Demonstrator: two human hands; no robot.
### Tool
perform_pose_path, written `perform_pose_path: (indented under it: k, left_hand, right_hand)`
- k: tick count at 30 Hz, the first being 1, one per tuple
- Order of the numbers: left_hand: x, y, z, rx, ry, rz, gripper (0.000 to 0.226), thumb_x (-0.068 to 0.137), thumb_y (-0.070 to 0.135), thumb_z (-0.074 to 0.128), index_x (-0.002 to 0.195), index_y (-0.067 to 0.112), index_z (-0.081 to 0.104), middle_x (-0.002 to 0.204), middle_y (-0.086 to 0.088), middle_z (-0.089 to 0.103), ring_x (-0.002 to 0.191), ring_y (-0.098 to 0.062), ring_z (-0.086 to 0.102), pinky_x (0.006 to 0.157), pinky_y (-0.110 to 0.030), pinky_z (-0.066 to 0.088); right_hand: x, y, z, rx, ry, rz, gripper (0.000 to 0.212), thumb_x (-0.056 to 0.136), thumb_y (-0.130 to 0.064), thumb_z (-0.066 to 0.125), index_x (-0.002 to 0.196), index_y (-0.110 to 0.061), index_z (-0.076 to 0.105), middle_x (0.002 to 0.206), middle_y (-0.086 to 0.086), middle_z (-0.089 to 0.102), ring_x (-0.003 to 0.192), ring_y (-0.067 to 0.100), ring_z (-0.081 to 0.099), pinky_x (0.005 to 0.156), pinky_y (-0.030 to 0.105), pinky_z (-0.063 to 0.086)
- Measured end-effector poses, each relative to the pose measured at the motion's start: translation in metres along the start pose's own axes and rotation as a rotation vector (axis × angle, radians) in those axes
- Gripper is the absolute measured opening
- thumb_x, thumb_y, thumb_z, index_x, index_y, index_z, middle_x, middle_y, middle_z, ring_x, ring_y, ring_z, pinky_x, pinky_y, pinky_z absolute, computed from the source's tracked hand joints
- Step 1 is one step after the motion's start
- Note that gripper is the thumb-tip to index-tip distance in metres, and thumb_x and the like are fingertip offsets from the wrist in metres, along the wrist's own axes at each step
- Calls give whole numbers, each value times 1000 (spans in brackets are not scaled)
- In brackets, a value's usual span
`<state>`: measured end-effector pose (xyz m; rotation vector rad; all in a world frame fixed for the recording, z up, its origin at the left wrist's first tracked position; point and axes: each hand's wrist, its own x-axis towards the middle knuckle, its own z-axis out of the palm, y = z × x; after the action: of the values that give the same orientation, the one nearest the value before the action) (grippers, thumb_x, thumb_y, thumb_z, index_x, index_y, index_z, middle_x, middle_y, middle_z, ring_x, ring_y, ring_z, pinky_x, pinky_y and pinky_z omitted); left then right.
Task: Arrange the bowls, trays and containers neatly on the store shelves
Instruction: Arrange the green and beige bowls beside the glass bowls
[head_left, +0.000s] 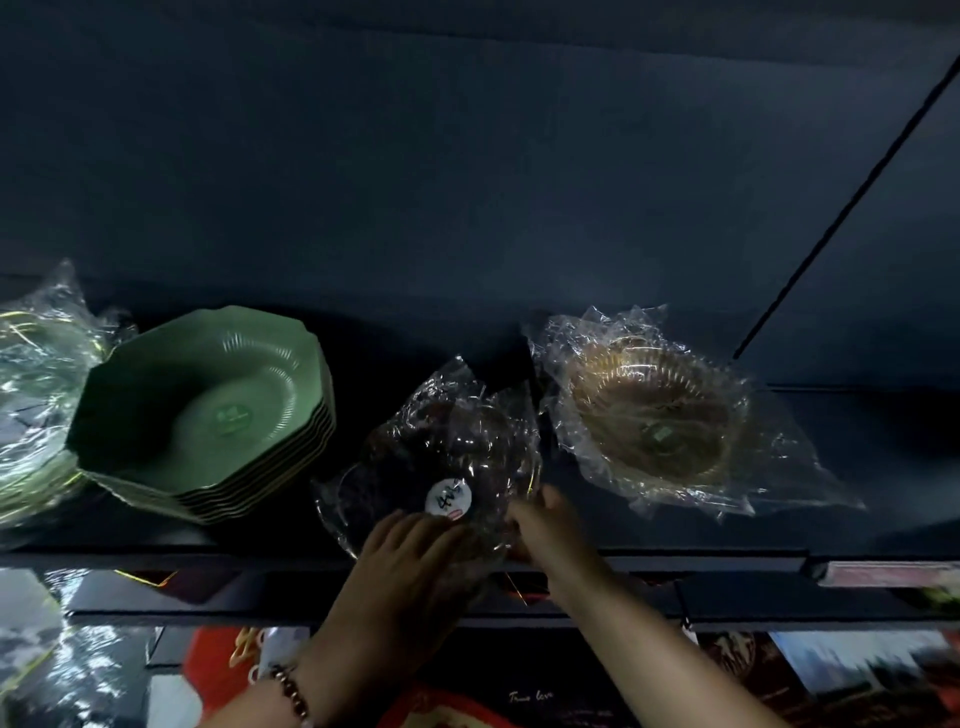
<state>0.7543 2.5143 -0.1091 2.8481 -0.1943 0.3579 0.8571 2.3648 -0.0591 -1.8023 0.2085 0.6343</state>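
Shop, dark display shelf (675, 545), stacked green bowls (208, 415), plastic-wrapped dishes (654, 410), round price sticker (449, 498)

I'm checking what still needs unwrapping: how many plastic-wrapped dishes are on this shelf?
3. A wrapped greenish stack lies at the far left edge, a clear wrapped dish with a white sticker under both hands at centre, and a wrapped amber bowl at right. More may lie beyond the frame.

Person, two bare forearms, no sleeves visible. Left hand (410, 545): beaded bracelet (291, 693) at wrist, brown and pale beads, at 7 o'clock. Right hand (545, 525): unadorned.
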Motion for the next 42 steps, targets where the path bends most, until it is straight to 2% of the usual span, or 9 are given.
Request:
perform_pose_path:
  k: [4,8,11,15,27,35,38,40,42]
  left_hand:
    - [-23,-18,-10,89,26,-43,72,67,50,55,134,25,47,138,-9,51,130,-37,42,109,-57,21]
    - [-35,-41,-24,123,122,-93,51,84,52,46,125,24,56,141,-11,50,136,-37,33,109,-66,17]
    - [-15,-36,-29,78,160,-22,48,98,51,29,119,20,59,135,-14,55,134,-41,36,111,-63,20]
    - [41,-7,-38,44,179,56,43,97,45,38,112,16,67,137,-14,52,139,-39,31,112,-60,23]
    - [182,69,-28,-17,115,290,34,95,44,44,109,21,65,142,-1,48,147,-21,13,119,-38,13]
    - [223,70,9,-53,-47,251,38,95,48,40,115,24,62,150,5,37,147,-13,5,116,-32,18]
    - [221,61,26,-81,-119,188,48,93,55,30,112,23,60,148,6,37,145,-7,4,111,-34,33]
    - [217,55,34,-67,-165,162,55,91,60,22,113,23,57,149,6,36,146,-11,5,110,-34,31]
    - [213,49,40,-67,-187,140,57,91,59,19,117,23,54,151,5,34,147,-11,1,110,-34,30]
  right_hand:
    - [-6,-3,-20,-19,-33,-31,12,81,-14,57,92,-15,62,88,6,66,81,19,59,70,31,43]
    - [-16,-15,-40,-2,-92,-75,20,83,-15,58,100,-23,64,94,4,71,89,23,67,75,34,50]
    - [-24,-27,-61,16,-61,-188,19,87,-14,57,102,-24,62,84,-2,68,71,12,59,58,22,41]
    - [-21,-38,-103,101,65,-236,21,87,-10,59,96,-29,62,83,-13,67,76,1,61,60,18,43]
    - [18,-28,-222,245,368,-225,20,87,-6,53,100,-12,67,85,10,72,74,27,66,60,35,52]
    - [45,-28,-238,4,458,-225,22,88,-12,50,71,-5,63,64,9,61,60,22,57,57,31,42]
    - [69,-24,-235,-372,460,-229,26,93,-24,43,77,-11,59,76,11,61,76,29,60,67,33,44]
    - [87,-19,-225,-565,499,-203,35,91,-31,38,109,-11,60,107,14,64,104,33,57,87,39,47]
    - [100,-16,-213,-702,582,-141,54,90,-34,36,140,-16,39,142,14,43,131,37,35,107,48,30]
